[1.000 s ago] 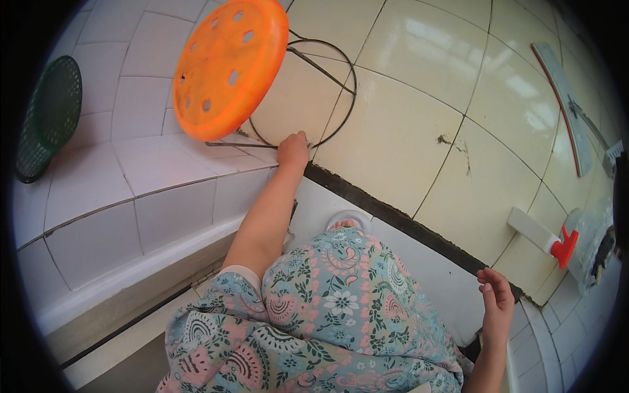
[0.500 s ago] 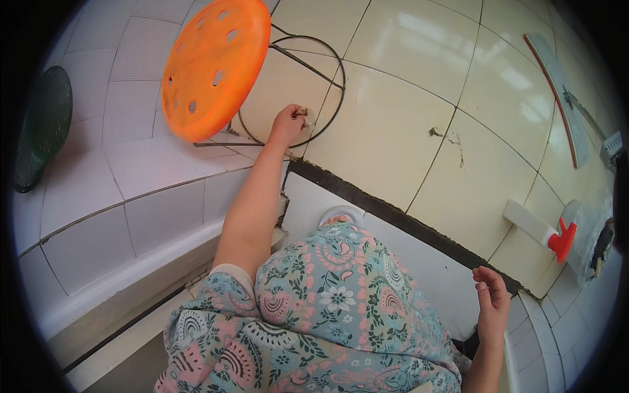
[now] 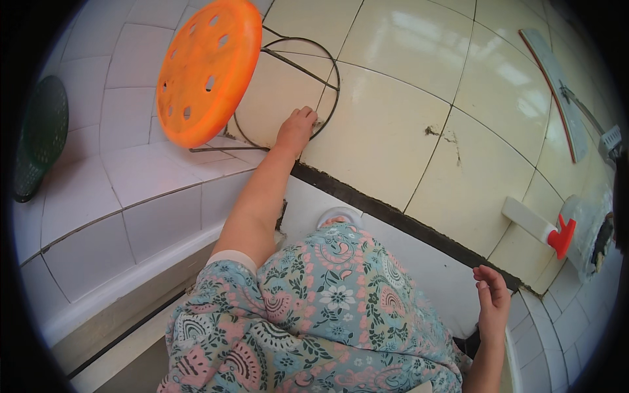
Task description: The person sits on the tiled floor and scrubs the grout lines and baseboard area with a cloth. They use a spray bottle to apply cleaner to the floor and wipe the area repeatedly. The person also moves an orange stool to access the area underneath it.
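My left hand (image 3: 298, 131) reaches down to the yellowish tiled floor (image 3: 380, 118), inside the lower wire ring of an orange round-seated stool (image 3: 216, 72). Its fingers are curled down over a small pale crumpled wad, mostly hidden under them; I cannot make out whether it is cloth or paper. The stool lies tipped on its side, its seat facing left and its dark wire legs (image 3: 338, 82) on the floor. My right hand (image 3: 493, 301) hangs at the lower right, holding nothing, its fingers loosely bent and apart from the thumb.
A dark green perforated basket (image 3: 42, 137) leans at the far left by the white-tiled ledge (image 3: 144, 173). At right are a white spray bottle with a red trigger (image 3: 560, 237), a clear plastic bag (image 3: 583, 216) and a floor squeegee (image 3: 557, 95). Dark debris (image 3: 431, 130) spots the floor.
My left hand has moved slightly right and turned palm down, so the pale wad that showed at its fingertips is now mostly covered. My right hand stays as it was.
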The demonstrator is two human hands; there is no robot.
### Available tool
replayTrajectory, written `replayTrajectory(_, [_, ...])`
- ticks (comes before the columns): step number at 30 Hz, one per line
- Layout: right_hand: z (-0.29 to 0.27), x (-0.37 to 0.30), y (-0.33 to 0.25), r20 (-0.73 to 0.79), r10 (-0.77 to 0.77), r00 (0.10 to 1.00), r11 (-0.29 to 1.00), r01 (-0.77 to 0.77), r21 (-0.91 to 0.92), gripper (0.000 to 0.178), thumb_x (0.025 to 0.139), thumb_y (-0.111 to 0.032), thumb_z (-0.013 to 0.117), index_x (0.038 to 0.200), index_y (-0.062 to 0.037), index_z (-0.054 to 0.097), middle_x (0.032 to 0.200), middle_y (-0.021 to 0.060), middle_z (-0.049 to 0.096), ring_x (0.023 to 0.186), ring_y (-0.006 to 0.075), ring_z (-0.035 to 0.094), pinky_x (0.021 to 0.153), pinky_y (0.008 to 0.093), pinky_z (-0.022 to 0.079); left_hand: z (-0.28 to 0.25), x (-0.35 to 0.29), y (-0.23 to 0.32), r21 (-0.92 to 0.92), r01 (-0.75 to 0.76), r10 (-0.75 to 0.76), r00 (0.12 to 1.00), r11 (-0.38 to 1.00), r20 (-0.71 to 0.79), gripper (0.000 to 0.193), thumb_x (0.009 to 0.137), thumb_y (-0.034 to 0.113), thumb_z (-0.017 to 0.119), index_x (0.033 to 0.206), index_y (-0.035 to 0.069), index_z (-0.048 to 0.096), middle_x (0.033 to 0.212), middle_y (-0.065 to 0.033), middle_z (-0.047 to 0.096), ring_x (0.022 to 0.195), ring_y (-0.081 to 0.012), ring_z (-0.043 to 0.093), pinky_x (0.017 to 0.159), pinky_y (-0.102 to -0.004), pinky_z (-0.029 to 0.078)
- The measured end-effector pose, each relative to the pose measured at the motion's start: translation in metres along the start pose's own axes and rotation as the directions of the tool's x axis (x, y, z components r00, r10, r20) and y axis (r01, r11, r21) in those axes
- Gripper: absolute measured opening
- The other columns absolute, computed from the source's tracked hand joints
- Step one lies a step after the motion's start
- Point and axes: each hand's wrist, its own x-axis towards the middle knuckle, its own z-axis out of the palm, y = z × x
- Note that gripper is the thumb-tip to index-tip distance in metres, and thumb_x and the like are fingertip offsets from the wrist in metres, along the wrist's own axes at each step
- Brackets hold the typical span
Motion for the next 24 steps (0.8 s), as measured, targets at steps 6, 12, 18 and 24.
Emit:
replayTrajectory(6, [0.004,0.002,0.001,0.023,-0.021,1.000,1.000,0.021,-0.009,0.027,0.090,-0.002,0.049,0.116,0.0001,0.055,0.109,0.0070,0.062,0.101,0.0142,0.056,0.090,0.0276,0.043,-0.011,0.005,0.009,-0.242,0.250,-0.236,0.968,0.938,0.083,0.020,0.077,0.007,0.061,0.097,0.007,0.058,0.090,-0.0122,0.058,0.080,-0.0323,0.058,0.072,-0.0401,0.049])
replayTrajectory(12, [0.006,0.002,0.004,-0.006,0.039,0.999,0.999,-0.039,-0.016,0.026,0.089,0.000,0.050,0.114,0.0009,0.056,0.107,0.0072,0.062,0.101,0.0148,0.056,0.092,0.0289,0.043,-0.041,0.077,0.065,-0.317,0.006,-0.051,0.989,0.948,-0.135,0.017,0.081,0.006,0.058,0.098,0.006,0.059,0.097,-0.0122,0.059,0.089,-0.0285,0.059,0.075,-0.0368,0.050])
replayTrajectory(18, [0.004,-0.003,0.006,-0.029,0.073,0.997,0.997,-0.073,-0.001,0.025,0.089,0.000,0.050,0.114,0.0009,0.056,0.108,0.0073,0.062,0.101,0.0150,0.056,0.093,0.0292,0.043,-0.018,0.150,0.064,0.272,-0.039,0.013,0.995,0.962,0.097,0.023,0.082,0.005,0.055,0.105,0.003,0.058,0.107,-0.0122,0.058,0.102,-0.0281,0.056,0.082,-0.0357,0.050])
replayTrajectory(24, [0.008,-0.003,0.001,-0.031,0.078,0.996,0.997,-0.077,0.003,0.025,0.090,-0.001,0.050,0.114,0.0010,0.056,0.109,0.0077,0.062,0.102,0.0152,0.056,0.093,0.0293,0.042,0.028,0.114,0.062,0.467,-0.118,0.095,0.993,0.877,0.072,0.038,0.084,0.007,0.049,0.119,-0.007,0.051,0.123,-0.0213,0.054,0.112,-0.0288,0.054,0.090,-0.0345,0.048])
